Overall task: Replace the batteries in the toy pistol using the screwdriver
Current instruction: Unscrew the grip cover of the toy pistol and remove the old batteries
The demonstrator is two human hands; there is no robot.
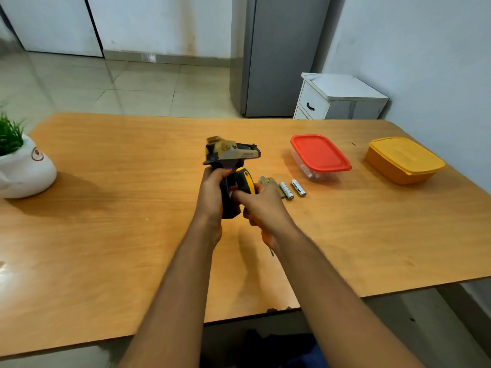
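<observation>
On the orange wooden table (106,208), the left hand (212,192) grips the tan-and-black plastic toy pistol (229,155) at centre, while the right hand (261,205) clutches the yellow-and-black screwdriver (245,179) against its grip. Two silver cylindrical batteries (292,188) lie at three o'clock. I'd keep the pistol braced and the driver square to the screw.

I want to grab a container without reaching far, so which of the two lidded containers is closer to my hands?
The red-lidded clear container, just beyond the two batteries. The all-yellow container sits farther right, near the table's far right edge.

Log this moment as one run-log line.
left hand grips pistol | right hand holds screwdriver at grip | two batteries on table
</observation>
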